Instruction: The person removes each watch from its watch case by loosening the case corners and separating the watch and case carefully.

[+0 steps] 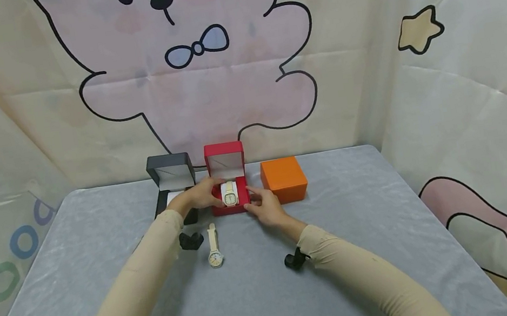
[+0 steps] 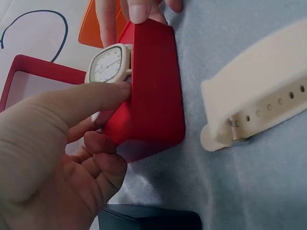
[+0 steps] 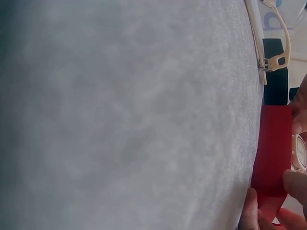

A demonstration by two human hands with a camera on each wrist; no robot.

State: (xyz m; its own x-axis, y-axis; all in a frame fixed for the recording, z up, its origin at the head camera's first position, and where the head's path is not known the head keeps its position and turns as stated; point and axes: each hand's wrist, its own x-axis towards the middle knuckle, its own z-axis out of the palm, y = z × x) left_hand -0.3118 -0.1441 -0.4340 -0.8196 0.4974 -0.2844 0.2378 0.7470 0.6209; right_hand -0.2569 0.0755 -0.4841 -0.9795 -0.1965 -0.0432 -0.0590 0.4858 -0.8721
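A red watch box (image 1: pixel 232 210) stands with its lid up. Inside it, a cream watch (image 1: pixel 230 198) sits on a white cushion. My left hand (image 1: pixel 201 194) grips the box's left side; in the left wrist view its thumb (image 2: pixel 103 96) lies over the front rim beside the watch, the other fingers curled at the side. The right hand (image 1: pixel 267 208) holds the box's front right corner, its thumb (image 3: pixel 296 184) at the rim in the right wrist view. A second cream watch (image 1: pixel 214 248) lies on the cloth in front of the box.
A dark grey box (image 1: pixel 169 165) with its lid up stands at the left, partly hidden by my left arm. To the right sits an orange box (image 1: pixel 284 179). Grey cloth covers the table (image 1: pixel 255 300), and a printed curtain (image 1: pixel 346 84) hangs behind it.
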